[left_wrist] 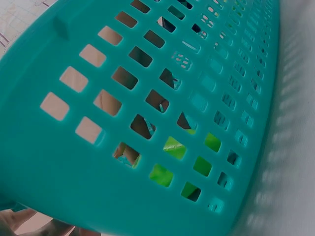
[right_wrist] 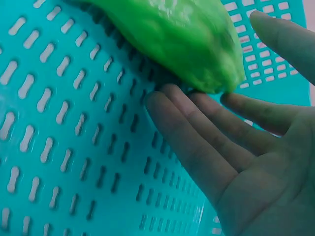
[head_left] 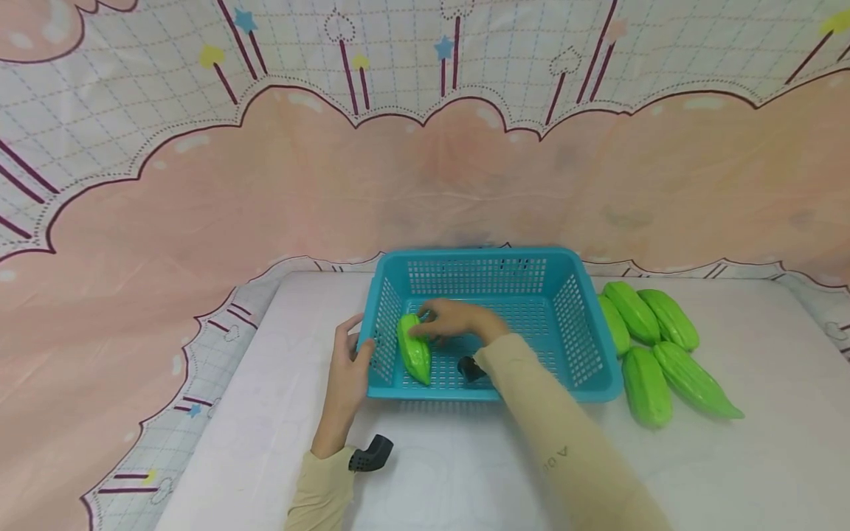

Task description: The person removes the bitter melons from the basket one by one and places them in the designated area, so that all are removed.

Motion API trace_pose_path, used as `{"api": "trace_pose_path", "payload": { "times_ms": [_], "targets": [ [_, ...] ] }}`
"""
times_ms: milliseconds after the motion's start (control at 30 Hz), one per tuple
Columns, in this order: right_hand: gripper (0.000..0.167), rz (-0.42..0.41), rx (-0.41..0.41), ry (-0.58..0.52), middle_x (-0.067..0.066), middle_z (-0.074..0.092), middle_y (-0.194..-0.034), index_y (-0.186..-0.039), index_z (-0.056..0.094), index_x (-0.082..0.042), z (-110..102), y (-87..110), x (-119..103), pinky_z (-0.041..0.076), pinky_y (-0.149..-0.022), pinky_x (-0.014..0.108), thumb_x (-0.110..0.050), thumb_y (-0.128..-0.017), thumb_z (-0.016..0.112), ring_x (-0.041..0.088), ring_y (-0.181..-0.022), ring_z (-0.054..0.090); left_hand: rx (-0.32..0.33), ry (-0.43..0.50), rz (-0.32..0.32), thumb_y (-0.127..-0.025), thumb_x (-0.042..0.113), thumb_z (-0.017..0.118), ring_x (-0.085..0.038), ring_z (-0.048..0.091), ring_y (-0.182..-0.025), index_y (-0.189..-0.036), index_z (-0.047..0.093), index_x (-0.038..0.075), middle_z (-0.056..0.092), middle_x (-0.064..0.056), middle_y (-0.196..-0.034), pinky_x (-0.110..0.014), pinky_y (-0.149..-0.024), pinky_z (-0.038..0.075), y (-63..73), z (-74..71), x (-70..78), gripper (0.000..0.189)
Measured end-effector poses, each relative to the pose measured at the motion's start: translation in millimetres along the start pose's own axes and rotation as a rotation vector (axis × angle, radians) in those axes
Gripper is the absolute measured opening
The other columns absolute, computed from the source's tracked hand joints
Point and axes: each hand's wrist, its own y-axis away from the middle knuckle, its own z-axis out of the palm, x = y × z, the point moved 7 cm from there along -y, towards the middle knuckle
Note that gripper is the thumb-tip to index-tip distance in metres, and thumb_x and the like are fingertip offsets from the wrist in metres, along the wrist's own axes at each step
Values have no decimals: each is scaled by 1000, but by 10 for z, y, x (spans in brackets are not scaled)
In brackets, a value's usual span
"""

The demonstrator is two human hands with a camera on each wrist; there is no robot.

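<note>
A bright green, ridged vegetable [head_left: 415, 350], tapered at one end, lies at the left inside a blue plastic basket [head_left: 485, 394]. My right hand [head_left: 454, 319] reaches into the basket beside its far, blunt end. In the right wrist view the fingers [right_wrist: 197, 142] are extended, their tips touching or just under the blunt end, while the thumb stands apart from it. At the basket's left side, my left hand [head_left: 348, 361] grips the rim, with the thumb towards me. The left wrist view shows the basket's slotted wall, with green glimpsed through the holes.
Several similar green vegetables [head_left: 640, 317] lie on the white table [head_left: 425, 472] right of the basket, the closest ones against its side. A patterned cloth [head_left: 465, 177] hangs behind the table. Black camera mounts [head_left: 372, 453] sit on the wrists.
</note>
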Motion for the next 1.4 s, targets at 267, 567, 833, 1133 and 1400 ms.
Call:
{"api": "trace_pose_path", "payload": {
  "times_ms": [267, 567, 833, 1133, 1400],
  "targets": [
    [65, 21, 7, 25, 21, 57, -134, -142, 44, 4, 29, -58, -26, 55, -85, 35, -36, -95, 65, 24, -99, 67, 6, 2, 0, -104, 12, 41, -36, 62, -111, -151, 31, 10, 58, -23, -131, -46, -90, 51, 11, -3, 3, 48],
    [62, 56, 27, 52, 22, 54, -138, -142, 44, 3, 14, -49, -10, 53, -91, 38, -32, -96, 65, 27, -106, 65, -17, 21, 2, -104, 12, 41, -36, 61, -112, -151, 31, 10, 58, -23, -131, -45, -91, 49, 9, 41, 6, 48],
    [61, 52, 27, 22, 23, 54, -138, -142, 43, 4, 18, -50, -4, 54, -90, 37, -29, -96, 66, 25, -98, 69, -17, 24, 4, -104, 13, 41, -36, 62, -112, -151, 31, 12, 58, -23, -131, -45, -89, 51, 4, 42, -10, 48],
    [60, 45, 48, 34, 22, 57, -135, -143, 45, 2, 10, -72, -33, 55, -86, 36, -28, -95, 67, 26, -98, 68, -16, 17, -1, -104, 14, 42, -36, 61, -112, -151, 30, 11, 58, -23, -131, -45, -90, 50, 3, 18, -10, 48],
    [60, 6, 91, 85, 21, 59, -133, -143, 46, 1, -33, -28, -132, 54, -91, 39, -28, -95, 67, 29, -107, 65, -12, 8, 1, -104, 13, 41, -36, 60, -114, -151, 30, 11, 57, -23, -131, -48, -94, 48, 1, -2, -7, 48]
  ]
}}
